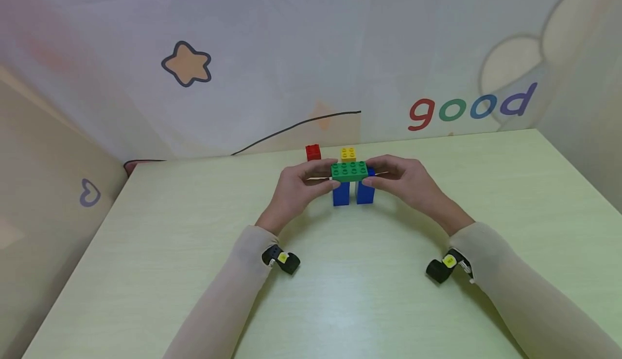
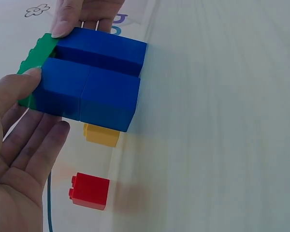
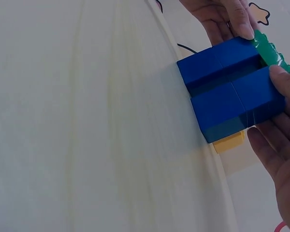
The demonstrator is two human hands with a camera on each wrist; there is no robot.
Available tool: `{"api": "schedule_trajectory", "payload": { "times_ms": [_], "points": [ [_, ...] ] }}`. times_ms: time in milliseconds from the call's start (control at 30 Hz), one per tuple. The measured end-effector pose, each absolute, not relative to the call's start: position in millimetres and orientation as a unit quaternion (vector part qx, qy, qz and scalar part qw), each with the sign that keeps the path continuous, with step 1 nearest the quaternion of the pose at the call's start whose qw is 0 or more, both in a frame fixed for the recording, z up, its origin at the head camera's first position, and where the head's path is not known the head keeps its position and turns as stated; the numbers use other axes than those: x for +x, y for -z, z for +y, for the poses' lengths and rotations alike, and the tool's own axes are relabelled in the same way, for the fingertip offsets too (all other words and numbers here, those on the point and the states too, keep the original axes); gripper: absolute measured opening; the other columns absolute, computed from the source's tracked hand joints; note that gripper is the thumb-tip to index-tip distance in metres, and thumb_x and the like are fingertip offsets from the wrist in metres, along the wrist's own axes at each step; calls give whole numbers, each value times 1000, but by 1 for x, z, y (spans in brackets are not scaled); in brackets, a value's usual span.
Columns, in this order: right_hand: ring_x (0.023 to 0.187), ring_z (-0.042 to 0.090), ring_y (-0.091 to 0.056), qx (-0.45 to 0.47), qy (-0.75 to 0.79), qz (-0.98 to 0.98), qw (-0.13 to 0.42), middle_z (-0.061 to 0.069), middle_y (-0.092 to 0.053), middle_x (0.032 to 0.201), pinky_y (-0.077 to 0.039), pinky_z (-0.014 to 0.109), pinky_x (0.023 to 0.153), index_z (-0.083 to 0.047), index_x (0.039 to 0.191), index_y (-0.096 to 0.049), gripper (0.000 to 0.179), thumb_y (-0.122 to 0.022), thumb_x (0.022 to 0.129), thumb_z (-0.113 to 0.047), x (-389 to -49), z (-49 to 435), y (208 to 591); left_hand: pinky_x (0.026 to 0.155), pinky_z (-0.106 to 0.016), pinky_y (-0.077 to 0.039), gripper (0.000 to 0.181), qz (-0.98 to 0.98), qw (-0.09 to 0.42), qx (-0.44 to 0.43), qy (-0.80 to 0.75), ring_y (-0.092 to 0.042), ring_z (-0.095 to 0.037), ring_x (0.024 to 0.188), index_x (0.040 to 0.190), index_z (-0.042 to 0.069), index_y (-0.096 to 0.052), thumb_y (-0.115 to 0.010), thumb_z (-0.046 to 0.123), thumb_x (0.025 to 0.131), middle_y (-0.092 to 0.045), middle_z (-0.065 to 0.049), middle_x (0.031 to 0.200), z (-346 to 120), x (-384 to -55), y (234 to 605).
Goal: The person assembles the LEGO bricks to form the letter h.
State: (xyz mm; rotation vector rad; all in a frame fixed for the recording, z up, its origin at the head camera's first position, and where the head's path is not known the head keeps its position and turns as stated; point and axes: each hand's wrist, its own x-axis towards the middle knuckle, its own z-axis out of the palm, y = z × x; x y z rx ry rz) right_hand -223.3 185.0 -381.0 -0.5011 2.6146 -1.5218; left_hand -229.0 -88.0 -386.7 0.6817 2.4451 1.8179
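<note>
Two upright stacks of blue bricks stand side by side with a narrow gap, the left stack (image 1: pixel 341 194) and the right stack (image 1: pixel 365 193). A green eight-stud brick (image 1: pixel 349 171) lies across their tops. My left hand (image 1: pixel 300 183) pinches the green brick's left end, its thumb in front at the join with the blue. My right hand (image 1: pixel 405 182) grips the upper blue brick (image 3: pixel 261 94) of the right stack, its thumb tip by the green brick's end. In the left wrist view a seam divides the near blue stack (image 2: pixel 82 92) into two bricks.
Behind the stacks, a yellow brick (image 1: pixel 348 154) and a red brick (image 1: pixel 313 152) stand near the back edge of the pale table (image 1: pixel 194 251). A printed cloth backdrop (image 1: pixel 291 51) rises behind them. Both wrists carry small black cameras.
</note>
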Motion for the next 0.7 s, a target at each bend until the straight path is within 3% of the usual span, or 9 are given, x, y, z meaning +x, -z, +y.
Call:
{"api": "schedule_trajectory", "payload": {
  "times_ms": [433,700],
  "points": [
    [125,31,-66,-175,486,856,38,13,-68,136,-55,45,105,-6,143,-65,49,-77,101,-27,-224,190,380,100,-36,-58,46,768,35,207,-605,-70,-20,118,143,11,-69,-80,19,99,-76,-3,126,-91,-233,388],
    [127,33,-65,-168,486,857,38,14,-67,138,-54,48,106,-6,145,-63,51,-77,101,-29,-223,190,382,108,-41,-52,41,770,-4,183,-611,-64,-13,127,142,13,-70,-70,30,105,-75,3,129,-91,-237,379]
  ]
}}
